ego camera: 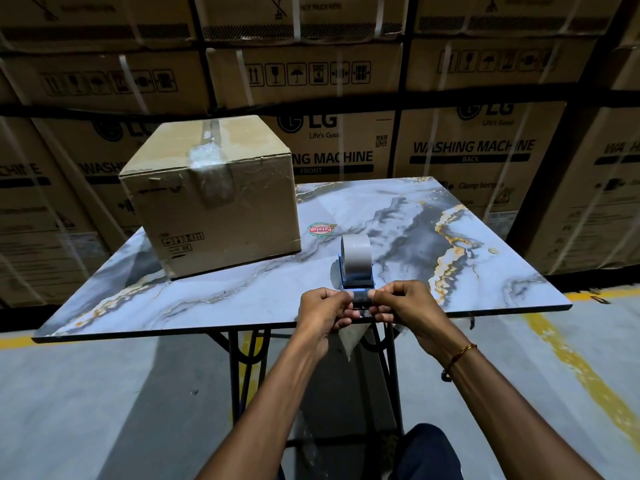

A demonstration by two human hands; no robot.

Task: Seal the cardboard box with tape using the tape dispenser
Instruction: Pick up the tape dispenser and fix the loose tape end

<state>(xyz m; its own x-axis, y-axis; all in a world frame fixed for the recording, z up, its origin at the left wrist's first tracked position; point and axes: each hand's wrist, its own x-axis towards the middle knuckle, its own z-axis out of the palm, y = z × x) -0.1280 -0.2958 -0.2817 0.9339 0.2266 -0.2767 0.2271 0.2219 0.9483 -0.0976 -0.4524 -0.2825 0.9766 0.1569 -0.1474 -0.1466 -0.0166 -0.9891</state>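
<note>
Preparation of the tape, not sealing itself, looked to be the step in hand. Both hands worked at the near end of the tape dispenser (356, 271), which stood on the marbled table (485, 271) close to its near edge, its roll upright. The left hand (323, 315) and the right hand (403, 306) each pinched the dispenser's front with curled fingers, and a loose tail of tape (351, 339) hung down below the table edge between them; whether they gripped the tape end or the frame could not be told. The cardboard box (211, 199) sat well apart at the far left of the table, flaps down, with a crumpled strip of clear tape already over its top seam and front face. Next, by my reckoning, the free end would need pulling out cleanly, then the dispenser carrying over to the box.
</note>
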